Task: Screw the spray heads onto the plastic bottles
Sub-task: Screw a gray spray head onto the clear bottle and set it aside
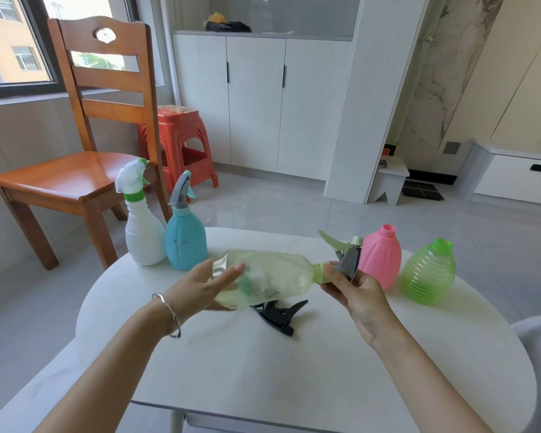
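A pale green see-through bottle lies sideways in the air above the white table. My left hand grips its base end. My right hand holds the grey and green spray head at the bottle's neck. A black spray head lies loose on the table under the bottle. A pink bottle and a ribbed green bottle stand open-necked at the right. At the left stand a white bottle and a blue bottle, each with a spray head on.
A wooden chair stands beyond the table's left side, with a red plastic stool behind it. White cabinets line the back wall. A small white step stool sits on the tiled floor at the right.
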A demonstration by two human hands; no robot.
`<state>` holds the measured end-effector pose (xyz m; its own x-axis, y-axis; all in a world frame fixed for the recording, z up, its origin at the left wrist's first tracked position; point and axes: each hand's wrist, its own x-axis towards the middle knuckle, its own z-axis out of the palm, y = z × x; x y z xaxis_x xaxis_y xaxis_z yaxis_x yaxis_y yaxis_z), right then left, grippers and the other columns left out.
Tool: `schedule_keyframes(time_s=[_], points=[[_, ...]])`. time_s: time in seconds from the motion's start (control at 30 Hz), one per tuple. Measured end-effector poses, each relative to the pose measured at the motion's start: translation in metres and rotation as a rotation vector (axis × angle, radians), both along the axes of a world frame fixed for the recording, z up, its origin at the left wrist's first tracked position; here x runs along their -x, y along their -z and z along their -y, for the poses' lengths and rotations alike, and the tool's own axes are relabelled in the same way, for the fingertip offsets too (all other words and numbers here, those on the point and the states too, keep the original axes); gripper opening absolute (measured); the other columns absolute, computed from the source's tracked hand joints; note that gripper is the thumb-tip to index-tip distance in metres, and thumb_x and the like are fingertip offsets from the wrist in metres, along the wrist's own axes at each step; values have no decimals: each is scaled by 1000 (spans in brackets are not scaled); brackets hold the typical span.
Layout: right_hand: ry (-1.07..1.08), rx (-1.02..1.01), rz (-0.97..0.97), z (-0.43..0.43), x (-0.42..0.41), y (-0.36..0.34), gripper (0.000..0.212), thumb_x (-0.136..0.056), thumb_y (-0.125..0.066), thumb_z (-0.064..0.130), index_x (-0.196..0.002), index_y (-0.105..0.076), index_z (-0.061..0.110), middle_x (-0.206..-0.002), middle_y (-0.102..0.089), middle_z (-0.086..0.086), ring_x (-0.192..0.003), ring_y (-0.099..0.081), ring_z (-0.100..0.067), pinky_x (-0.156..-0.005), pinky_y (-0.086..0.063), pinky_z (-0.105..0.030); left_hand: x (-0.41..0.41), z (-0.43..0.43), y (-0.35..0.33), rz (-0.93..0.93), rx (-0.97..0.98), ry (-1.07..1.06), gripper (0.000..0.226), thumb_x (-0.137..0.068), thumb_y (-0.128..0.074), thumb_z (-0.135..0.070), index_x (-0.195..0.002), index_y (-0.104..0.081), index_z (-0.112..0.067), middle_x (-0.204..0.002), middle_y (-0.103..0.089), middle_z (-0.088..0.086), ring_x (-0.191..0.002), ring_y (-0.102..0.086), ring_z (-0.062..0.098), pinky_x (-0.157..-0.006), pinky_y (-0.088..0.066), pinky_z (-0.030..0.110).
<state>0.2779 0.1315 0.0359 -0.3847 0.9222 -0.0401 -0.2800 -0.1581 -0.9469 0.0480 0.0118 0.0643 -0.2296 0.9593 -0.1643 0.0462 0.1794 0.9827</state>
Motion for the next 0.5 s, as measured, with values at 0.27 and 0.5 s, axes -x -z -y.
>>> schedule_keyframes(time_s=[0.27, 0.5], points=[[-1, 32, -13, 3, 1, -5, 37, -50, -79, 34, -77, -73, 10, -77, -76, -1, -74, -72, -12, -64, -55, -16, 16, 8, 0, -273, -145, 163, 91, -63, -85, -10, -130, -37, -48, -138, -44, -9, -119, -56, 17, -97, -51, 34], [-3, 6, 18, 9, 6, -5, 37, -55, -78, 34, -81, -70, 9, -79, -73, -3, -72, -71, -13, -66, -56, -19, 3, 0, 4, -73, -126, -25, 55, -58, -67, -56, -108, -49, -46, -117, -58, -1, -96, -69, 17, -74, -60, 36]])
